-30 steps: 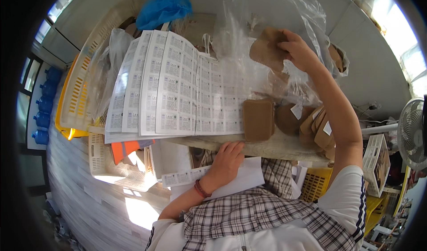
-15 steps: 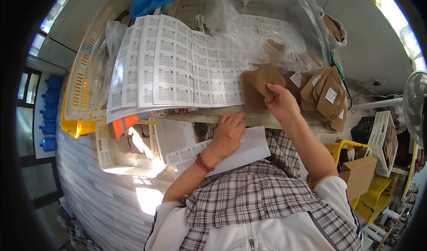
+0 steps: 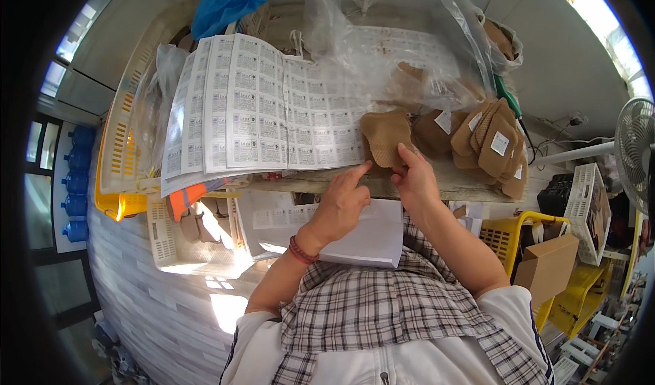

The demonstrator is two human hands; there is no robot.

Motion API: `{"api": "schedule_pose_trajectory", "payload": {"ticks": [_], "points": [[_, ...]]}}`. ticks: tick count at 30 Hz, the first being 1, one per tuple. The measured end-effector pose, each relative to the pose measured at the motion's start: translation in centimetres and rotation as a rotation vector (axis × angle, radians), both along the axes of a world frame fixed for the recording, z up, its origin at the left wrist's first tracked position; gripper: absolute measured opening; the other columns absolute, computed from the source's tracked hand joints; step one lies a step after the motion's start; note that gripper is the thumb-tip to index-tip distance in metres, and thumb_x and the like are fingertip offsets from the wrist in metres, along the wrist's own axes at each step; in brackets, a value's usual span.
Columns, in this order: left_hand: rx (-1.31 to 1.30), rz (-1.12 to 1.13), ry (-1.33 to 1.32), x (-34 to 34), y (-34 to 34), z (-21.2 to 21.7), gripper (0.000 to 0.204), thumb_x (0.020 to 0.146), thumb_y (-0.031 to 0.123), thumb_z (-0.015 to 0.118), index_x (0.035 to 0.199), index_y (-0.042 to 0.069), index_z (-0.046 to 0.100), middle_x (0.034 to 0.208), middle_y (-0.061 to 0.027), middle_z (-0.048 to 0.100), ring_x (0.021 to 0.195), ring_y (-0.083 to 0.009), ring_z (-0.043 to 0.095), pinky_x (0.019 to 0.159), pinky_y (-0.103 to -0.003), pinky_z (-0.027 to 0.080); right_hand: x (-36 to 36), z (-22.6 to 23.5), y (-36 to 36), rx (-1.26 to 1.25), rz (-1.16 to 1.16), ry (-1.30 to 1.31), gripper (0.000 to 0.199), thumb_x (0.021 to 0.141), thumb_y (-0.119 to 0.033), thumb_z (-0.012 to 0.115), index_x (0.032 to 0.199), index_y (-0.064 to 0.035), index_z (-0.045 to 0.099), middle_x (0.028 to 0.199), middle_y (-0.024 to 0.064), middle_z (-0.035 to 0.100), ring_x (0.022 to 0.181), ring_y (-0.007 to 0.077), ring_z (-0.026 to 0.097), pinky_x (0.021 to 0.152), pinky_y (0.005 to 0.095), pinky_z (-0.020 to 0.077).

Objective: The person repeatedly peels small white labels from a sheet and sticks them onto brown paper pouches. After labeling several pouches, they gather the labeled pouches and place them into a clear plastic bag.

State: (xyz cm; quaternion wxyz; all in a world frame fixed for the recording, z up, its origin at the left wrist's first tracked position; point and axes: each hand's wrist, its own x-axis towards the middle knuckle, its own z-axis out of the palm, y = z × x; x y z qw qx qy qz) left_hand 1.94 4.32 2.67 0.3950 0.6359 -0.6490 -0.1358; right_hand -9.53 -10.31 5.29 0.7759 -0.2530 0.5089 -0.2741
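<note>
My right hand (image 3: 417, 179) pinches the lower right edge of a flat, brown, textured piece with a waisted outline (image 3: 385, 138), thumb on top. A similar brown piece lies partly under it at the bench edge. My left hand (image 3: 343, 204) reaches with its index finger stretched to the lower left edge of the held piece; its other fingers are partly curled. Whether a label sits on that fingertip is too small to tell. Below the left hand, a white sheet with a strip of printed labels (image 3: 365, 238) rests over my lap.
Large label sheets (image 3: 256, 105) cover the bench's left side. At right, brown pieces with white labels (image 3: 492, 143) lie overlapping. A clear plastic bag (image 3: 409, 51) with brown pieces lies behind. Crates (image 3: 194, 248), a yellow basket (image 3: 498, 238) and a fan (image 3: 634, 150) stand around.
My right hand has brought the brown piece down and left, turning it more upright. My left hand has moved slightly toward it, index finger now at its edge. The view has shifted slightly.
</note>
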Motion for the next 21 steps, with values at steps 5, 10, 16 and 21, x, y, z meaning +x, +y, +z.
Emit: {"api": "schedule_pose_trajectory", "payload": {"ticks": [5, 10, 16, 21], "points": [[0.015, -0.023, 0.085, -0.1, -0.3, 1.2, 0.006, 0.085, 0.003, 0.063, 0.083, -0.001, 0.058, 0.147, -0.0274, 0.038, 0.126, -0.0419, 0.047, 0.103, -0.044, 0.040, -1.4, -1.6, -0.1, -0.057, 0.076, -0.008, 0.019, 0.091, -0.011, 0.068, 0.100, -0.0046, 0.053, 0.084, 0.0021, 0.059, 0.065, 0.0101, 0.059, 0.055, 0.0227, 0.0474], [0.167, -0.029, 0.212, 0.2, -1.0, 1.3, 0.007, 0.089, 0.003, 0.060, 0.083, -0.002, 0.058, 0.152, -0.0287, 0.030, 0.130, -0.0431, 0.045, 0.106, -0.044, 0.038, -1.5, -1.3, 0.1, -0.094, 0.181, 0.101, 0.021, 0.090, -0.011, 0.068, 0.102, -0.0025, 0.053, 0.084, 0.0046, 0.062, 0.064, 0.0125, 0.063, 0.055, 0.0257, 0.0520], [0.076, -0.009, 0.251, 0.9, -2.0, 1.6, 0.012, 0.091, 0.004, 0.056, 0.081, -0.002, 0.055, 0.155, -0.0260, 0.028, 0.114, -0.0342, 0.056, 0.100, -0.039, 0.042, -2.3, -2.3, -0.5, -0.338, 0.357, 0.142, 0.027, 0.089, -0.017, 0.071, 0.107, 0.0005, 0.061, 0.089, 0.0079, 0.067, 0.070, 0.0146, 0.064, 0.063, 0.0262, 0.0504], [0.205, -0.027, 0.360, 1.4, -2.7, 2.3, 0.015, 0.093, 0.006, 0.055, 0.080, -0.002, 0.052, 0.153, -0.0227, 0.034, 0.104, -0.0271, 0.058, 0.090, -0.036, 0.046, -2.2, -1.7, -1.9, -0.663, 0.530, 0.541, 0.043, 0.092, -0.040, 0.067, 0.083, 0.0018, 0.068, 0.084, 0.0060, 0.068, 0.075, 0.0101, 0.061, 0.068, 0.0275, 0.0477]]}}
